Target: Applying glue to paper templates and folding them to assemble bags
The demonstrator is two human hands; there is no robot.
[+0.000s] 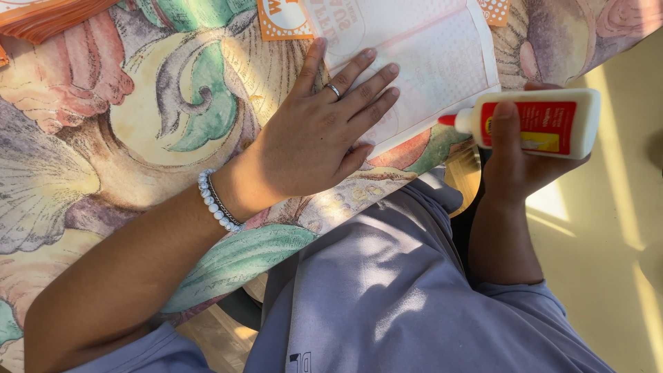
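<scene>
Left hand (314, 135) flat, fingers spread wide, on the white paper (428, 62) on the flowery bench (103, 138) — right hand (518, 155) wrapped around the glue bottle (539, 123), lying sideways just beside the paper's edge — red tip pointing at it.

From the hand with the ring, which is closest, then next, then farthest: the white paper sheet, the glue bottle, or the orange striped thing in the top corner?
Measured from the left hand in the head view:
1. White paper sheet, directly under its fingertips.
2. Glue bottle, off the table edge, held in the right hand.
3. Orange striped thing, far corner of the flowered tablecloth.
</scene>
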